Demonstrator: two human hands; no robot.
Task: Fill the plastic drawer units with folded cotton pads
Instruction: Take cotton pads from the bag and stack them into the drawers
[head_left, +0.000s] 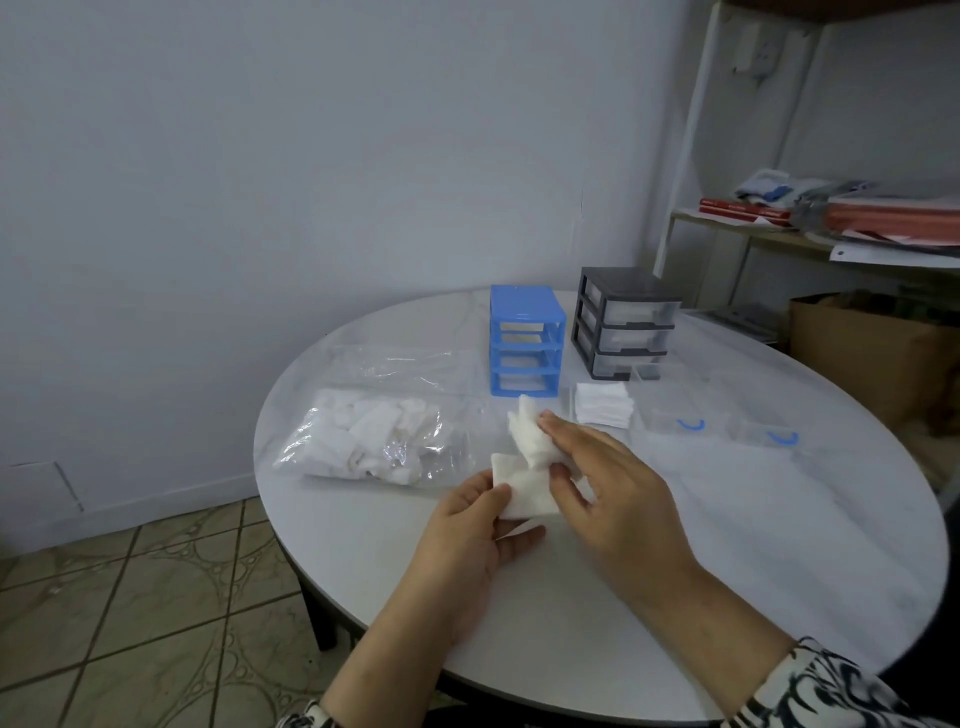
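Folding stage of the filling task, seen from the head camera. The left hand (470, 540) pinches the near corner of a flat cotton pad (524, 491) between thumb and fingers, holding it just above the table (727, 545). The right hand (608, 483) has its grip closed loosely on a second, crumpled pad (530, 431), thumb beneath and fingers extended over it; the two pads touch or overlap where the hands meet.

At ten o'clock from the hands lies the clear supply bag (363, 441) of loose pads, with an emptier clear bag (400, 364) beyond it. At twelve o'clock stands the blue drawer unit (525, 345), its three bays open and without drawers. At one o'clock stands the grey drawer unit (623, 322) with three clear drawers in place, all apparently holding something white. In front of it, a clear drawer (602, 405) removed from a unit holds a stack of folded pads. Two further clear drawers with blue handles (691, 422) sit at two o'clock and look empty.

Judged step: squaring and folding a pad before stowing it. The next move calls for creasing it flat, then carrying it toward one o'clock and laying it squarely on the stack.
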